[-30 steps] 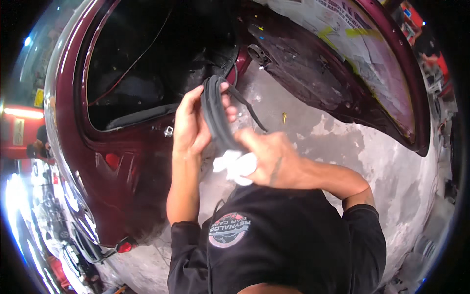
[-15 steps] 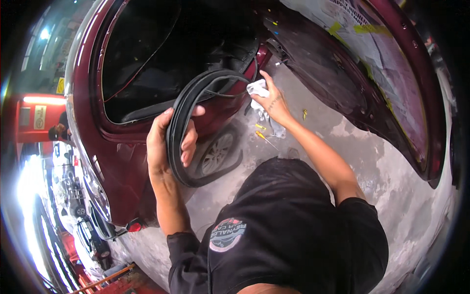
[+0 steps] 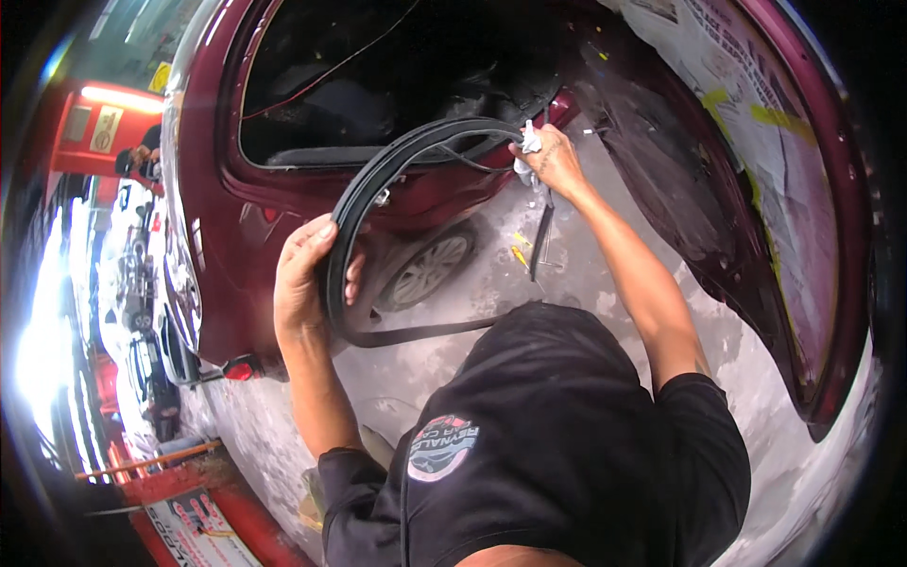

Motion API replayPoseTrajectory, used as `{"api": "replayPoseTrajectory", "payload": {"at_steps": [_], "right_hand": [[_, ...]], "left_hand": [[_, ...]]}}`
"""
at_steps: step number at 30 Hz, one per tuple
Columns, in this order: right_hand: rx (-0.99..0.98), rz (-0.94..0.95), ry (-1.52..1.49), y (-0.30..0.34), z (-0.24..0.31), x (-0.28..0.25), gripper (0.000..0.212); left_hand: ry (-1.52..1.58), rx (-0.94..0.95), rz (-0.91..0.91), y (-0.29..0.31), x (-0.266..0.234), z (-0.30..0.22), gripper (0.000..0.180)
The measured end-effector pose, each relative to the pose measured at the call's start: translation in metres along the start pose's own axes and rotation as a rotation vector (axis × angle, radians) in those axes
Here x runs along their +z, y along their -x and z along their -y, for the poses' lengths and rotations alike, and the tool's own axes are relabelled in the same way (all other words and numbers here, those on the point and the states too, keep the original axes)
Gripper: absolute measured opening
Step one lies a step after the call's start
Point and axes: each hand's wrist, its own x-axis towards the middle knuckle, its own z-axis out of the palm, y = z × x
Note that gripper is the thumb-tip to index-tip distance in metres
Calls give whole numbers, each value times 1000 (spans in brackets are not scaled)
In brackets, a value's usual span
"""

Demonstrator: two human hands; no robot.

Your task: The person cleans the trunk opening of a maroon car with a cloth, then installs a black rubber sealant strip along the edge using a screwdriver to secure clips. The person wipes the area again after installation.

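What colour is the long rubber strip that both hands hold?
The rubber strip is black, seen best in the head view.

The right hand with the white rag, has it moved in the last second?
Yes. The right hand with the white rag has slid along the black rubber seal, away from the left hand, toward the dark red car's door opening.

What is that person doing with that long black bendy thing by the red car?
A person stands beside a dark red car whose door is swung wide open. Their left hand grips a long black rubber strip, which arches over to the right hand. The right hand presses a white cloth against the strip. The strip's loose end hangs down toward the grey concrete floor.
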Motion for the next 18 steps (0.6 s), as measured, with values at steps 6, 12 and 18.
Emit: {"api": "replayPoseTrajectory", "payload": {"at_steps": [6,12,18], "right_hand": [[-11,-47,-361,15,15,-14,33],[-482,-272,-829,68,166,-90,30],[-942,-529,-292,81,176,-48,45]], "left_hand": [[-65,-54,-87,-4,25,4,33],[-5,-88,12,-25,55,14,29],[-9,-55,-99,-23,91,8,24]]}}
